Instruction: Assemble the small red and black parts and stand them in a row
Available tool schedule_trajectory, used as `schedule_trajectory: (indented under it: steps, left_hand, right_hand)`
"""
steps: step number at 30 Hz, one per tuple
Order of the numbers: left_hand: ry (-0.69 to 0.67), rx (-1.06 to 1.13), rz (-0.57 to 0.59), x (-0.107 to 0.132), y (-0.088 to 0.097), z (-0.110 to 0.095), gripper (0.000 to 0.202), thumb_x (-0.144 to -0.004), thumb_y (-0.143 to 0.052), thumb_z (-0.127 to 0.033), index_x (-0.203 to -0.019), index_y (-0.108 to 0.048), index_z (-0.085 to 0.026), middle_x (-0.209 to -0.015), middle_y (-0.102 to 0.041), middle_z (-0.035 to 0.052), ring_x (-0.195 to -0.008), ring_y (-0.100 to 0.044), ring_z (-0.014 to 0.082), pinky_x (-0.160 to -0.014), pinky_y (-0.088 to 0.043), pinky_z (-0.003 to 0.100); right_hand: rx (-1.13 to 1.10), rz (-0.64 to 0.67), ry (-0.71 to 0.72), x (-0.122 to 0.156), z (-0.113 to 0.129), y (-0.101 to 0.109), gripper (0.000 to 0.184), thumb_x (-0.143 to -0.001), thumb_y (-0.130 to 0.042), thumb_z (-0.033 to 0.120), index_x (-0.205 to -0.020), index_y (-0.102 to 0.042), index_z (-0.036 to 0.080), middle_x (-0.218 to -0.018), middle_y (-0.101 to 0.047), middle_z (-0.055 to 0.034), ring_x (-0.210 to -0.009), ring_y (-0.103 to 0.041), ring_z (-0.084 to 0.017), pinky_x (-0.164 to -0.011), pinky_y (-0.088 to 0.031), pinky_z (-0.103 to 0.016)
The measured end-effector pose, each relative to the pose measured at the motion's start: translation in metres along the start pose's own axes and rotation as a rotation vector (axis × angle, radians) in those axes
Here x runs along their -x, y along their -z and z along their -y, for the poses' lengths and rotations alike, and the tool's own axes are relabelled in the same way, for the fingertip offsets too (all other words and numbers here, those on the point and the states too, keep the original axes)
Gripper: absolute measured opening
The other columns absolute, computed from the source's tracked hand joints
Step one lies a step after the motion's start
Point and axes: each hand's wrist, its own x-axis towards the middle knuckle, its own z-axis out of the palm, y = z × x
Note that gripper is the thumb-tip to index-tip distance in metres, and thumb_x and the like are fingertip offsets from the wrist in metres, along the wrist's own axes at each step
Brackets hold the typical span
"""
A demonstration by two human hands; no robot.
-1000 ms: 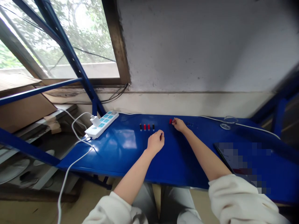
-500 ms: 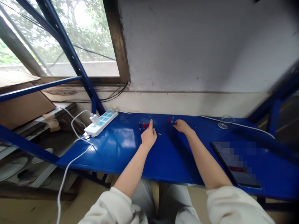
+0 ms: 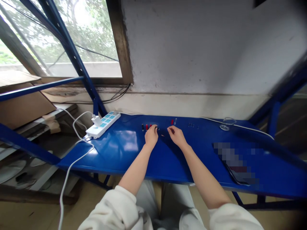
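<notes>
White power strip [image 3: 103, 125], left hand [image 3: 151, 136] partly hiding red piece [image 3: 150, 125]

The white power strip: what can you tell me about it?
The power strip is a white bar, apparently plastic, with light-blue socket panels facing up. It lies slantwise on the left of the blue table, far end nearest the wall. A white plug stands in it toward the near end. Neither the left hand nor the right hand touches it.
</notes>
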Motion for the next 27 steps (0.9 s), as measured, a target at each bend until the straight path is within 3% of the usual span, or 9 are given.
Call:
schedule_trajectory:
  steps: [5,9,14,27]
  left_hand:
    - [0.028,0.517,0.071,0.002,-0.001,-0.005,0.020,-0.082,-0.043,-0.021,-0.098,-0.054,-0.017,-0.078,-0.063,0.0044,-0.057,-0.056,0.0103,-0.061,-0.046,0.024]
    - [0.018,0.740,0.178,0.006,-0.001,-0.014,0.019,-0.080,-0.047,-0.023,-0.096,-0.053,-0.015,-0.076,-0.063,0.0040,-0.051,-0.054,0.0075,-0.057,-0.046,0.022]
    - [0.011,0.810,0.208,0.008,0.000,-0.018,0.021,-0.080,-0.049,-0.028,-0.096,-0.051,-0.015,-0.075,-0.062,0.0026,-0.048,-0.055,0.0078,-0.054,-0.046,0.023]
    - [0.038,0.707,0.196,0.014,0.001,-0.024,0.025,-0.084,-0.039,-0.041,-0.087,-0.046,-0.017,-0.061,-0.053,-0.0037,-0.041,-0.050,0.0060,-0.047,-0.041,0.019]
  right_hand:
    - [-0.127,-0.047,-0.203,0.002,0.001,-0.007,0.039,-0.084,-0.029,0.052,-0.076,-0.051,0.020,-0.063,-0.058,-0.0025,-0.057,-0.053,-0.016,-0.055,-0.038,-0.026]
    - [-0.313,0.009,-0.150,0.004,0.006,-0.012,0.048,-0.084,-0.023,0.056,-0.061,-0.045,0.020,-0.053,-0.051,0.0005,-0.050,-0.049,-0.012,-0.053,-0.037,-0.024]
    - [-0.354,-0.079,-0.127,0.005,0.011,-0.011,0.046,-0.083,-0.026,0.057,-0.060,-0.041,0.020,-0.053,-0.048,0.0010,-0.049,-0.045,-0.011,-0.049,-0.035,-0.023]
    - [-0.232,-0.082,-0.059,0.008,0.019,-0.005,0.045,-0.086,-0.024,0.052,-0.056,-0.039,0.021,-0.049,-0.044,0.0015,-0.047,-0.043,-0.012,-0.052,-0.033,-0.024]
